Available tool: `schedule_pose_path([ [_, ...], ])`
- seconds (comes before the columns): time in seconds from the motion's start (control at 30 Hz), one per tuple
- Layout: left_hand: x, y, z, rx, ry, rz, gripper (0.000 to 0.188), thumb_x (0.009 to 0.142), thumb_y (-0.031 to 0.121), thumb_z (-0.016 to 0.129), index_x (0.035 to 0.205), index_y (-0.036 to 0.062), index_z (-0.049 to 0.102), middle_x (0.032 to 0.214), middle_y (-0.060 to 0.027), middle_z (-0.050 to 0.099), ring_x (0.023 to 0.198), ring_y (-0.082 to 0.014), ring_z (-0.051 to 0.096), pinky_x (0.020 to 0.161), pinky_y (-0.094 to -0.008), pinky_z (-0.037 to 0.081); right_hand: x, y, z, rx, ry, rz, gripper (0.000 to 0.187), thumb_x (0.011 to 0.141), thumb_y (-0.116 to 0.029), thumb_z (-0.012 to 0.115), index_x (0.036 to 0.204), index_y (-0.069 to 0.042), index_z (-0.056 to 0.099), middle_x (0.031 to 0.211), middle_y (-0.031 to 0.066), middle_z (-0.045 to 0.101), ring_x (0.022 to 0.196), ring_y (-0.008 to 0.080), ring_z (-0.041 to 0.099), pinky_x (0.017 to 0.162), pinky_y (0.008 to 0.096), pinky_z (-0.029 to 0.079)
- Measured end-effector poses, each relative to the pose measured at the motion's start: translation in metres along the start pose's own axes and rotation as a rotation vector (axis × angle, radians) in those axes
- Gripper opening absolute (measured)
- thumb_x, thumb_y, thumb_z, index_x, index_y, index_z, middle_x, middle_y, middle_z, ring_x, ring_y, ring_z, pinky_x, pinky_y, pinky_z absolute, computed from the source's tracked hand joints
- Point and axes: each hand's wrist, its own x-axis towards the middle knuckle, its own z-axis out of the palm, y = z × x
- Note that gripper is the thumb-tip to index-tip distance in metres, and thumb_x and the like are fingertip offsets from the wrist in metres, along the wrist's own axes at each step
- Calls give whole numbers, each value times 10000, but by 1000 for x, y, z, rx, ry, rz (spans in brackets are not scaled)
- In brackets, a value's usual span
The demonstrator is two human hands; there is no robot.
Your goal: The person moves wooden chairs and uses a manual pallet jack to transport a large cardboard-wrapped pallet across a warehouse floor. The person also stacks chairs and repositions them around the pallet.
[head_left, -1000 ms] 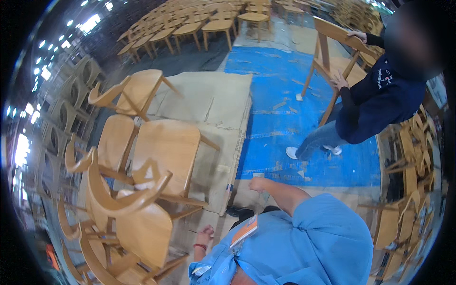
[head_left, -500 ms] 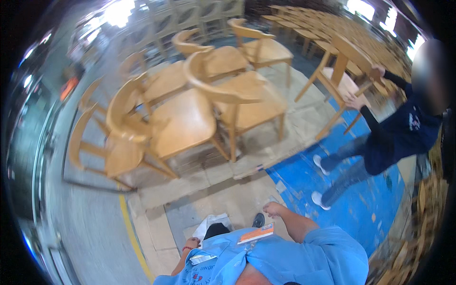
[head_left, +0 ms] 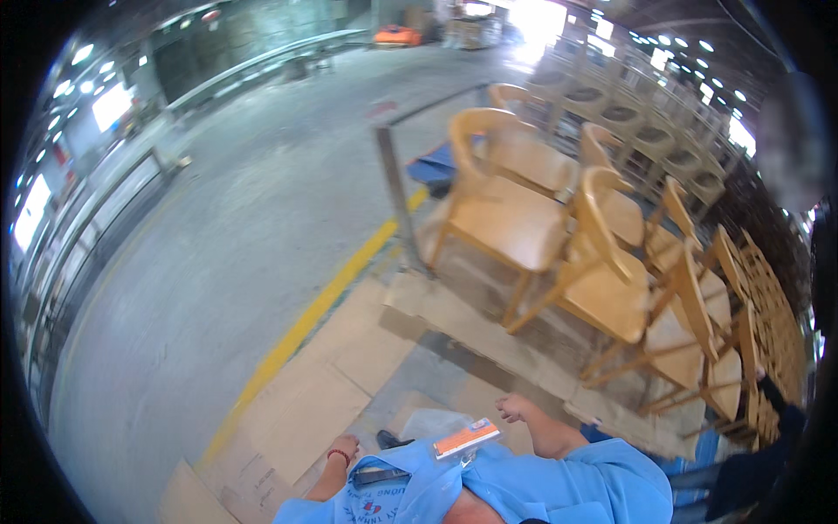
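My left hand [head_left: 347,447], with a red bead bracelet at the wrist, hangs low beside my blue shirt. Its fingers are too small and blurred to read. On the other side my right hand [head_left: 515,407] is held out over the floor, fingers loosely bent and apart, with nothing seen in it. Neither hand touches a chair. Ahead and to the right stand several light wooden chairs with curved backs; the nearest are a wooden chair [head_left: 515,223] and another chair [head_left: 611,297] beside it. Pale plastic [head_left: 428,424] shows low in front of my shirt.
Cardboard sheets [head_left: 301,393] cover the floor near me, bordered by a yellow line [head_left: 301,336]. A metal post [head_left: 399,196] rises at the chairs' left. A co-worker's dark sleeve [head_left: 781,410] reaches to chairs at far right. Stacked pale frames [head_left: 650,131] stand behind.
My view has swung left, so the chairs and co-worker now sit farther right and more grey floor shows. Both hands stay low by my body.
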Motion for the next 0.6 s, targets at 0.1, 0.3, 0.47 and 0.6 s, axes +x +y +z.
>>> schedule_pose_path([
  [0.1,-24,-69,-25,-20,-41,-165,173,807,227,655,924,113,711,1016,-80,685,1020,-252,634,883,-388,509,19,-126,6,-60,-138,-175,356,913,-235,593,1253,-129,584,1137,85,630,908,226,649,705,377,547],
  [0.3,-17,-163,-47,-40,180,-153,159,787,224,670,892,107,691,1089,-51,658,946,-250,647,794,-351,533,57,-361,24,-69,209,-624,249,889,-266,570,1005,-68,666,825,80,647,675,184,595,604,350,504],
  [0.47,45,-242,-143,-1795,269,-654,333,809,197,662,1127,102,636,1087,-65,638,1002,-196,618,805,-310,524,76,-583,-62,307,448,-821,398,961,-406,456,1012,-40,605,850,93,587,786,238,591,688,405,486],
  [0.6,43,-361,-202,-1531,559,-579,297,875,198,606,1157,108,620,1053,-46,632,914,-159,625,741,-301,522,76,-751,-121,537,661,-1041,430,903,-529,552,707,-149,509,534,-35,381,401,135,371,377,309,286],
])
